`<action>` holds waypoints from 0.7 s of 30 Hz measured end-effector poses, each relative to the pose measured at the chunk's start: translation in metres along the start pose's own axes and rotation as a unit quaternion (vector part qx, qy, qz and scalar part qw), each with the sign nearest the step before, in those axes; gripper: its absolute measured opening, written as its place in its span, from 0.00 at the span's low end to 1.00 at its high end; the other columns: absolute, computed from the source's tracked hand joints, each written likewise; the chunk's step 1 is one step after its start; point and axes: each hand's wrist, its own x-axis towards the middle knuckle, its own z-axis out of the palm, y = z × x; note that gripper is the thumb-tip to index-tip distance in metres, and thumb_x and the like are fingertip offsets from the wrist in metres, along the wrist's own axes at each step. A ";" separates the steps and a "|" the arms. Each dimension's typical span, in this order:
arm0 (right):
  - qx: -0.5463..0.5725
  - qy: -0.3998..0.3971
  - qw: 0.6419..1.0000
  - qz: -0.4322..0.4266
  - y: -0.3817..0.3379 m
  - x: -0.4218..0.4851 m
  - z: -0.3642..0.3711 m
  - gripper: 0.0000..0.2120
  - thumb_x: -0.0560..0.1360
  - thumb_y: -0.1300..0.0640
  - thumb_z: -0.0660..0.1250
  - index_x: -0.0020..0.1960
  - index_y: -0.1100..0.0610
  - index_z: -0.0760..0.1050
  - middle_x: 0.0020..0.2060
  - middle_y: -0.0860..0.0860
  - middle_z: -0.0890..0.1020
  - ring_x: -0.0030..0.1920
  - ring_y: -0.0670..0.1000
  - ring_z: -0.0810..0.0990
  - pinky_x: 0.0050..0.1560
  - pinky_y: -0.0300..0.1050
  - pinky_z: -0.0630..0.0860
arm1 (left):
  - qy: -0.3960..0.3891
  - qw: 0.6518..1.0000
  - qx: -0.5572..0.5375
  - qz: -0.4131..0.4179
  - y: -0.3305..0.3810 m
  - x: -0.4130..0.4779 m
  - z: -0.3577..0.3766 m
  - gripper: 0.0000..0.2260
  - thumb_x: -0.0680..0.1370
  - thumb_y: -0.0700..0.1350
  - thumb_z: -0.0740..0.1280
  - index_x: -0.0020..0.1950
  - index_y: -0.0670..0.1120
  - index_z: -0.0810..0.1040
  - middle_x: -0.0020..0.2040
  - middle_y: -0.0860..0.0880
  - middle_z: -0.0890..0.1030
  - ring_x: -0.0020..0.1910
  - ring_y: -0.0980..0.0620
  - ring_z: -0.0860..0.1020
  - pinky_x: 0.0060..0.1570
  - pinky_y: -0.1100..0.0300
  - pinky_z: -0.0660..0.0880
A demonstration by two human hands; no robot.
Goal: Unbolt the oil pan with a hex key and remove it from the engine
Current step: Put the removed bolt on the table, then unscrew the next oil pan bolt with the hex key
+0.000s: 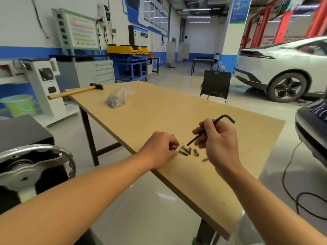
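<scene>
**Hex key and loose bolts at the bench**

We see both bare hands over the wooden bench (pixel 177 112), close to its long left edge. The right hand (pixel 219 144) grips the black hex key (pixel 228 118). Its fingers (pixel 200 130) and thumb are curled round the long shaft. The bent short arm sticks up past the thumb, and the long end slants down toward the bench. The tip hangs just above a small cluster of loose bolts (pixel 187 151).

These bolts lie on the bench between the two hands, touching or nearly touching one another. A stray bolt (pixel 204 159) lies a little apart, just beside the heel of the right hand.

The left hand (pixel 160 149) rests low at the left side of the cluster. Its fingers (pixel 170 144) are curled in tight and pinch a small shiny bolt (pixel 175 148) at their tips. We cannot tell whether this bolt touches the bench.

At the far left corner of the bench lies a hammer (pixel 74 92), head on the bench and wooden handle jutting out past the edge. Near it, further in from that corner, sits a clear plastic bag (pixel 117 98) of small metal parts.

Off the bench, a chromed handwheel (pixel 35 156) shows at the lower left. A black chair (pixel 215 84) stands beyond the far edge, and a white car (pixel 283 68) is parked to the right. A black cable (pixel 286 174) trails over the floor.
</scene>
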 end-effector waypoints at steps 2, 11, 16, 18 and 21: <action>-0.010 -0.005 1.000 -0.008 -0.001 0.003 0.002 0.13 0.84 0.55 0.60 0.46 0.58 0.79 0.36 0.53 0.85 0.29 0.47 0.79 0.30 0.37 0.77 | -0.005 1.000 -0.009 -0.003 0.001 0.003 -0.002 0.15 0.74 0.44 0.74 0.60 0.48 0.83 0.44 0.55 0.81 0.40 0.60 0.76 0.43 0.68 0.72; 0.044 -0.056 0.997 0.000 -0.050 -0.023 0.045 0.17 0.85 0.49 0.56 0.48 0.56 0.79 0.38 0.50 0.86 0.33 0.47 0.82 0.32 0.40 0.77 | -0.042 0.998 0.043 0.027 0.006 -0.061 -0.134 0.12 0.80 0.46 0.67 0.64 0.52 0.80 0.53 0.59 0.81 0.49 0.65 0.76 0.43 0.74 0.68; 0.056 -0.200 0.973 -0.103 -0.110 -0.077 0.150 0.22 0.85 0.45 0.52 0.45 0.54 0.80 0.39 0.48 0.85 0.35 0.46 0.81 0.35 0.40 0.75 | -0.042 0.994 0.099 0.019 0.000 -0.154 -0.243 0.13 0.80 0.48 0.68 0.64 0.55 0.80 0.51 0.63 0.82 0.50 0.68 0.77 0.46 0.77 0.72; 0.077 -0.250 0.951 -0.163 -0.134 -0.107 0.198 0.22 0.85 0.47 0.53 0.44 0.55 0.80 0.33 0.47 0.82 0.32 0.43 0.78 0.32 0.37 0.73 | 0.006 0.993 0.118 0.009 -0.009 -0.194 -0.278 0.10 0.79 0.47 0.69 0.59 0.52 0.83 0.48 0.60 0.84 0.47 0.66 0.79 0.45 0.76 0.72; 0.109 -0.305 0.916 -0.237 -0.161 -0.157 0.264 0.20 0.85 0.49 0.55 0.40 0.49 0.80 0.27 0.42 0.79 0.29 0.41 0.77 0.32 0.34 0.71 | 0.124 0.982 0.143 -0.020 -0.031 -0.256 -0.322 0.02 0.75 0.48 0.73 0.45 0.51 0.85 0.38 0.56 0.84 0.36 0.62 0.80 0.36 0.73 0.71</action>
